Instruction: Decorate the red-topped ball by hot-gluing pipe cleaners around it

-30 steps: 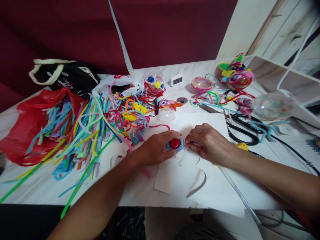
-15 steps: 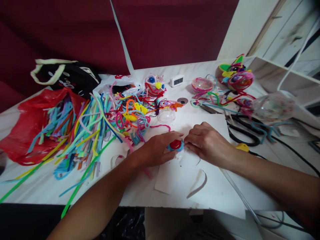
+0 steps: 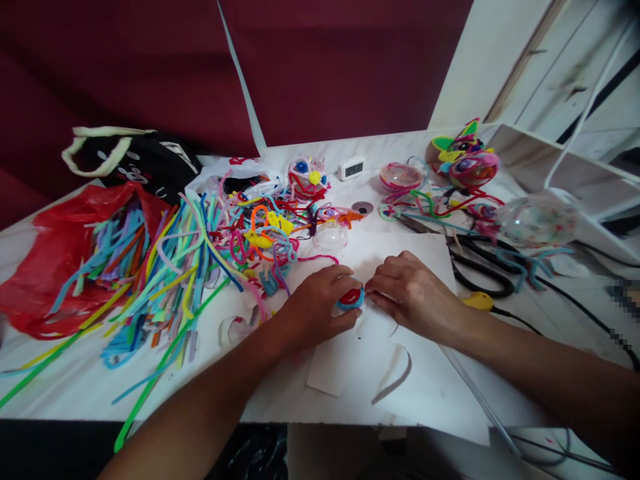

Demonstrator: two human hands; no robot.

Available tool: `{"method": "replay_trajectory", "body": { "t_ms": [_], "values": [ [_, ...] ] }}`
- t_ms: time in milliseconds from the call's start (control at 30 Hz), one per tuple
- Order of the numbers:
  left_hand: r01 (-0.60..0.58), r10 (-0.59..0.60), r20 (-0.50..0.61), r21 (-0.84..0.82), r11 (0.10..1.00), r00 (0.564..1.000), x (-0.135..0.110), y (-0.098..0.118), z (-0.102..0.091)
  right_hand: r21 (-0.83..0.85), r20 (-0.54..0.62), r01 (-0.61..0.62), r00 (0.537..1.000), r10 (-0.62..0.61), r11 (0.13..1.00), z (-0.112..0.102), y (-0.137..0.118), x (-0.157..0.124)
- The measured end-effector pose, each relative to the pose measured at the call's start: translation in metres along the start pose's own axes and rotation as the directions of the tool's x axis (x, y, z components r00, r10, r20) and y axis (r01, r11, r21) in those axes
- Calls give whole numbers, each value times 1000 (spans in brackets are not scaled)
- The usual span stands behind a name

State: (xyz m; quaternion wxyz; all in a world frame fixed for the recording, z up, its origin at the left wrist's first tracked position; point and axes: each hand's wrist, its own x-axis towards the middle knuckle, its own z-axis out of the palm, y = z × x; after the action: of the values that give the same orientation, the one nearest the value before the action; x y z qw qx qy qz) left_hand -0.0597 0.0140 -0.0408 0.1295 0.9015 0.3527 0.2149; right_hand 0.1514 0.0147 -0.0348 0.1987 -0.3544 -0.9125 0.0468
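The left hand [image 3: 315, 303] holds a small red piece with a fuzzy blue rim [image 3: 351, 298], its thumb and fingers curled around the near and far sides. The right hand [image 3: 413, 293] meets the piece's right edge with bunched fingertips; whether they pinch anything, I cannot tell. Under the grip lies a white sheet [image 3: 430, 387], with a curled strip [image 3: 400, 381] on it, nearer the person than the hands. Just beyond the left hand sits a clear dome [image 3: 331, 235]. To the grip's right, past the right wrist, are black-handled scissors [image 3: 487, 290] and a yellow thing with a black cord [image 3: 477, 301]. Left of the grip spreads a heap of coloured fuzzy stems [image 3: 185, 260], partly inside a red plastic bag [image 3: 35, 273]. Farther beyond the grip stand a decorated ball [image 3: 307, 179], a small white digital clock [image 3: 351, 168] and a pink-rimmed clear bowl [image 3: 400, 177]. Well to its far left is a black bag with cream handles [image 3: 150, 163].
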Motion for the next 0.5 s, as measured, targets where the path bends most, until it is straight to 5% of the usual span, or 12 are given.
{"method": "replay_trajectory", "body": {
  "t_ms": [500],
  "values": [
    [41,-21,-149,133,990,989,-4,11,17,14,6,6,1000,-6,1000,-8,-3,-3]
  ]
}}
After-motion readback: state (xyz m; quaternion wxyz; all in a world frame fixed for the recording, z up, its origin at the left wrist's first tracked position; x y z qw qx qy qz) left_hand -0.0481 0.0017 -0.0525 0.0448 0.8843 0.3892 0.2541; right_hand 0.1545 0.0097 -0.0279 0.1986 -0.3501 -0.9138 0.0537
